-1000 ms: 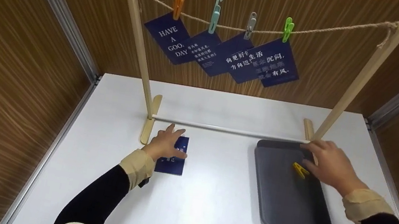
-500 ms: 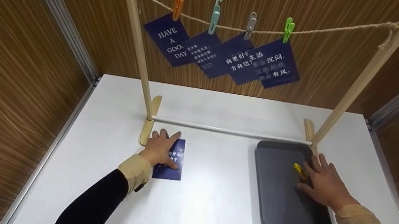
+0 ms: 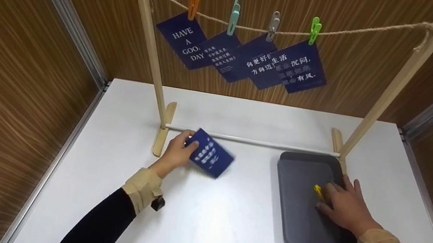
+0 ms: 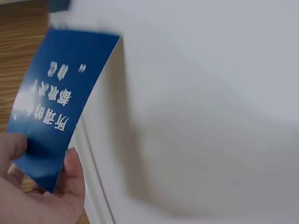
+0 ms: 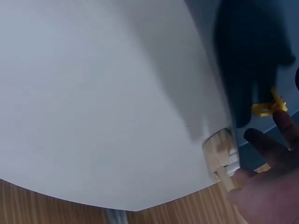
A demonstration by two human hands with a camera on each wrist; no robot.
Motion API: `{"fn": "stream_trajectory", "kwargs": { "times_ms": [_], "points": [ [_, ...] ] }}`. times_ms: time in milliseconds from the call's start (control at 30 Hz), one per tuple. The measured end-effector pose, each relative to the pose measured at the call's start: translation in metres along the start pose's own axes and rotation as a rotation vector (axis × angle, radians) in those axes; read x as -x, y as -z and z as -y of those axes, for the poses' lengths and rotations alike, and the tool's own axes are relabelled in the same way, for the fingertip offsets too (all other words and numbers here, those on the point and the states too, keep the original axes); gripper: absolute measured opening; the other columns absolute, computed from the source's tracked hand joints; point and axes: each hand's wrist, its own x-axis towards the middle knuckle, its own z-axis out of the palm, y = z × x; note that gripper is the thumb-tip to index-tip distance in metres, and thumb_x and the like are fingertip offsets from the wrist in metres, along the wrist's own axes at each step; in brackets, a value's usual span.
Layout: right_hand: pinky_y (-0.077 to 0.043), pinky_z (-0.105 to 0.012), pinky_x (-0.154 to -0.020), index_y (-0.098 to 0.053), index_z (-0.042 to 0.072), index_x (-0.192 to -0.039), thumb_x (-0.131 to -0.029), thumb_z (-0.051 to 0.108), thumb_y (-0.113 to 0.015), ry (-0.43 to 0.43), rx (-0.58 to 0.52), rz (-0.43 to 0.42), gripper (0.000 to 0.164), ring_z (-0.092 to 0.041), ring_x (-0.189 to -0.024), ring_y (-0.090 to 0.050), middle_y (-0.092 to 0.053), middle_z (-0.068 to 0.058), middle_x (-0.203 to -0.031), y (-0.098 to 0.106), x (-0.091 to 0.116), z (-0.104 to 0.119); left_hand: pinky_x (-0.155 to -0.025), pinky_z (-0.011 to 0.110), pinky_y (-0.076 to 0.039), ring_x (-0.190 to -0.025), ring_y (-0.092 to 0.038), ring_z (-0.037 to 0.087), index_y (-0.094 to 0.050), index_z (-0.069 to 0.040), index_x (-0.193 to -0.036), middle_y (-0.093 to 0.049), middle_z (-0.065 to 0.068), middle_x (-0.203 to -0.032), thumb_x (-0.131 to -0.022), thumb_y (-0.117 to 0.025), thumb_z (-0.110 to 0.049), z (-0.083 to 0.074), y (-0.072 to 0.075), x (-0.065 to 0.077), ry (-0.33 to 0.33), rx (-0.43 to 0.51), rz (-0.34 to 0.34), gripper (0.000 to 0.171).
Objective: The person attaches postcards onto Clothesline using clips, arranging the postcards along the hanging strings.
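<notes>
My left hand (image 3: 177,152) pinches a dark blue card (image 3: 211,154) by its left edge, thumb on the printed face and fingers behind. The card is lifted and tilted above the white table; white characters show on it in the left wrist view, where the card (image 4: 63,93) bends slightly. Over a grey tray (image 3: 300,226), my right hand (image 3: 348,209) reaches down to a yellow clothespin (image 3: 318,192). In the right wrist view one fingertip touches the clothespin (image 5: 267,108), while other fingers stay extended. The thumb's contact with it cannot be made out.
A wooden stand (image 3: 395,89) carries a sagging rope (image 3: 369,31) behind the hands. Several blue cards (image 3: 307,70) hang from it, held by orange (image 3: 194,4), light blue (image 3: 233,19), grey (image 3: 273,25) and green (image 3: 314,30) clothespins. A white crossbar (image 3: 248,140) joins the stand's feet.
My left hand has picked the card up from the table and turned it rightward. My right hand has come down and nearer over the tray to the yellow clothespin, which has turned slightly.
</notes>
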Motion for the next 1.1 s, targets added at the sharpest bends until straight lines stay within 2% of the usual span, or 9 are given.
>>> {"fn": "stream_trajectory", "kwargs": {
  "times_ms": [100,200,300,367,467,700,800,967,1100],
  "points": [
    [-0.012,-0.077,-0.109,-0.055,0.01,-0.082,-0.082,0.033,-0.081,0.018,0.031,-0.033,0.034,-0.062,-0.132,-0.036,-0.062,-0.008,-0.076,-0.002,-0.002,0.006,-0.076,0.036,-0.055,-0.086,-0.061,0.022,-0.057,-0.004,-0.121,-0.058,0.012,-0.099,-0.101,-0.054,-0.009,-0.015,-0.006,0.001,0.031,0.25,-0.018,0.021],
    [-0.026,-0.075,-0.104,-0.055,0.012,-0.078,-0.08,0.034,-0.082,0.044,0.068,-0.048,0.035,-0.049,-0.107,-0.059,-0.059,-0.003,-0.072,-0.005,-0.006,0.013,-0.08,0.035,-0.057,-0.092,-0.063,0.023,-0.055,-0.003,-0.122,-0.058,0.012,-0.103,-0.101,-0.053,-0.006,-0.03,-0.01,0.002,0.043,0.371,-0.006,0.022],
    [-0.047,-0.064,-0.081,-0.052,0.012,-0.082,-0.078,0.027,-0.083,0.05,0.06,-0.041,0.035,-0.03,-0.069,-0.06,-0.054,0.001,-0.064,-0.008,-0.01,0.018,-0.084,0.038,-0.058,-0.097,-0.065,0.026,-0.053,-0.003,-0.124,-0.058,0.016,-0.108,-0.101,-0.051,-0.006,-0.044,-0.014,0.005,0.035,0.433,0.024,0.023],
    [-0.05,-0.052,-0.061,-0.05,0.01,-0.087,-0.079,0.021,-0.082,0.036,0.024,-0.016,0.034,-0.021,-0.057,-0.053,-0.053,0.001,-0.062,-0.009,-0.013,0.022,-0.085,0.039,-0.059,-0.098,-0.067,0.027,-0.052,-0.004,-0.125,-0.057,0.016,-0.109,-0.102,-0.05,-0.005,-0.052,-0.016,0.008,0.032,0.482,0.048,0.023],
    [-0.044,-0.04,-0.046,-0.052,0.008,-0.094,-0.081,0.013,-0.079,0.023,-0.037,0.026,0.031,-0.017,-0.052,-0.051,-0.056,-0.003,-0.063,-0.012,-0.017,0.026,-0.083,0.038,-0.059,-0.095,-0.066,0.025,-0.052,-0.003,-0.125,-0.056,0.015,-0.109,-0.101,-0.05,-0.004,-0.061,-0.019,0.011,0.011,0.518,0.067,0.024],
    [-0.045,-0.037,-0.057,-0.065,0.005,-0.087,-0.089,0.013,-0.071,-0.03,-0.146,-0.003,0.01,-0.016,-0.062,-0.051,-0.058,-0.001,-0.07,-0.005,-0.013,0.029,-0.069,0.027,-0.056,-0.081,-0.061,0.016,-0.057,-0.004,-0.123,-0.059,0.009,-0.103,-0.103,-0.055,-0.014,-0.079,-0.028,0.012,-0.085,0.465,0.064,0.022],
    [-0.049,-0.037,-0.061,-0.063,0.004,-0.095,-0.095,0.01,-0.062,-0.066,-0.314,-0.009,0.007,-0.017,-0.068,-0.056,-0.06,-0.005,-0.079,-0.001,-0.013,0.029,-0.055,0.022,-0.048,-0.07,-0.056,0.012,-0.059,-0.006,-0.118,-0.06,0.006,-0.094,-0.103,-0.056,-0.023,-0.083,-0.031,0.012,-0.097,0.439,0.063,0.023],
    [-0.055,-0.034,-0.055,-0.055,0.003,-0.117,-0.106,0.018,-0.048,-0.102,-0.657,0.124,0.02,-0.021,-0.066,-0.064,-0.062,-0.012,-0.082,0.01,-0.012,0.029,-0.043,0.02,-0.037,-0.06,-0.053,0.012,-0.055,-0.01,-0.112,-0.061,0.004,-0.083,-0.105,-0.05,-0.034,-0.097,-0.035,0.011,-0.123,0.459,0.084,0.025],
    [-0.05,-0.031,-0.053,-0.052,0.004,-0.122,-0.104,0.029,-0.054,-0.111,-0.67,0.12,0.03,-0.018,-0.061,-0.057,-0.057,-0.008,-0.074,0.02,-0.013,0.029,-0.041,0.02,-0.037,-0.057,-0.055,0.014,-0.05,-0.011,-0.115,-0.06,0.005,-0.081,-0.107,-0.043,-0.033,-0.11,-0.038,0.008,-0.143,0.498,0.099,0.025]
  ]
}}
